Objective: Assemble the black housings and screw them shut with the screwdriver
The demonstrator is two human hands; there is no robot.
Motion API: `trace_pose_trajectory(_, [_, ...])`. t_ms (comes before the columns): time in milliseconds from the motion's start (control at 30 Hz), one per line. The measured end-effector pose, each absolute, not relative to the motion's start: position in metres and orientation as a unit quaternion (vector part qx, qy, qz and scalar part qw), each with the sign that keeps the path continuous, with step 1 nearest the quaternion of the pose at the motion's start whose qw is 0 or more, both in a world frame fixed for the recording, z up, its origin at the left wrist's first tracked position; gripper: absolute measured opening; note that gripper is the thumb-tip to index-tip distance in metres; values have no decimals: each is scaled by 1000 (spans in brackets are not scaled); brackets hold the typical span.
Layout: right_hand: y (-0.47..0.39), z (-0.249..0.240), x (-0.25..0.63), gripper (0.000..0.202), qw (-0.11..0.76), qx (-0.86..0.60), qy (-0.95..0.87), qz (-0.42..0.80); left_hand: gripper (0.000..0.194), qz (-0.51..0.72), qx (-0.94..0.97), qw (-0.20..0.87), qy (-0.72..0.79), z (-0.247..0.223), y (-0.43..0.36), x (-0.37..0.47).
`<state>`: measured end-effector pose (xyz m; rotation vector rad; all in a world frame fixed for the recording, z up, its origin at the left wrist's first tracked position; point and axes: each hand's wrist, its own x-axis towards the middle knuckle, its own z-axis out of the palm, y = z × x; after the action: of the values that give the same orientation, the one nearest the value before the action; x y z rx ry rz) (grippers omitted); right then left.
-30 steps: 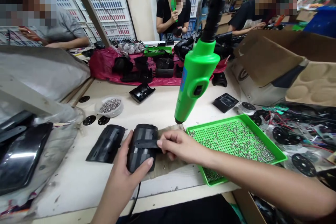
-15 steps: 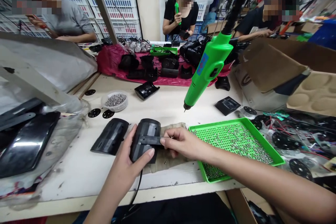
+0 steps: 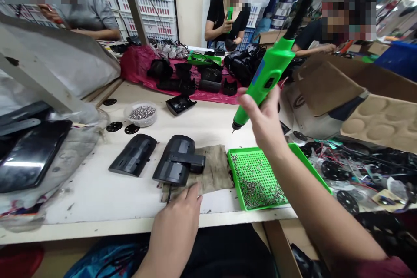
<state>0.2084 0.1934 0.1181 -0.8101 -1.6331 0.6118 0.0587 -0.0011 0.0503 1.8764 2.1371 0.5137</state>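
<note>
My right hand is at the hanging green electric screwdriver, with the thumb to its left and the fingers apart, partly hidden behind it. My left hand rests low at the near edge of the brown cloth, its fingers pressed together; whatever may be under the fingertips is hidden. Just beyond it, a black rounded housing lies on the cloth's left side with a flat black bracket across it. Left of that sits another black curved shell.
A green tray of screws stands to the right, and a clear bowl of small screws at the back left. Black parts lie on pink plastic. Wires and discs crowd the right side beneath cardboard boxes. Three people sit beyond.
Both hands have let go of the housing and bracket, which now lie on the cloth. My right hand has moved up to the screwdriver; my left has drawn down toward the table's front edge.
</note>
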Motion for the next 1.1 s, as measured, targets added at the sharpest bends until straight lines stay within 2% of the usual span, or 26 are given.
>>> trace_pose_trajectory(100, [197, 117, 199, 34, 553, -347, -680, 334, 41, 22, 665, 103, 739, 53, 15, 69])
trace_pose_trajectory(200, [180, 115, 200, 34, 553, -341, -673, 355, 49, 21, 657, 110, 745, 59, 21, 74])
trace_pose_trajectory(367, [152, 112, 220, 29, 577, -285, -656, 394, 36, 39, 648, 123, 751, 56, 13, 71])
trace_pose_trajectory(433, [145, 112, 227, 28, 586, -260, -640, 423, 29, 109, 654, 139, 736, 50, 5, 68])
trace_pose_trajectory(500, [138, 114, 231, 30, 583, -256, -621, 456, 22, 246, 641, 190, 702, 45, -4, 63])
trace_pose_trajectory(600, [123, 121, 231, 34, 577, -234, -582, 524, 18, 417, 515, 339, 668, 39, -16, 56])
trace_pose_trajectory(667, [110, 128, 225, 36, 574, -184, -553, 575, 19, 481, 377, 450, 651, 39, -20, 55])
trace_pose_trajectory(767, [88, 139, 211, 34, 584, -131, -503, 623, 36, 571, 168, 549, 587, 44, -19, 56])
trace_pose_trajectory(900, [67, 147, 191, 29, 601, -114, -460, 643, 53, 633, -12, 575, 517, 55, -15, 60])
trace_pose_trajectory(1100, [61, 140, 172, 33, 608, -87, -467, 636, 52, 665, -69, 582, 463, 60, -14, 60])
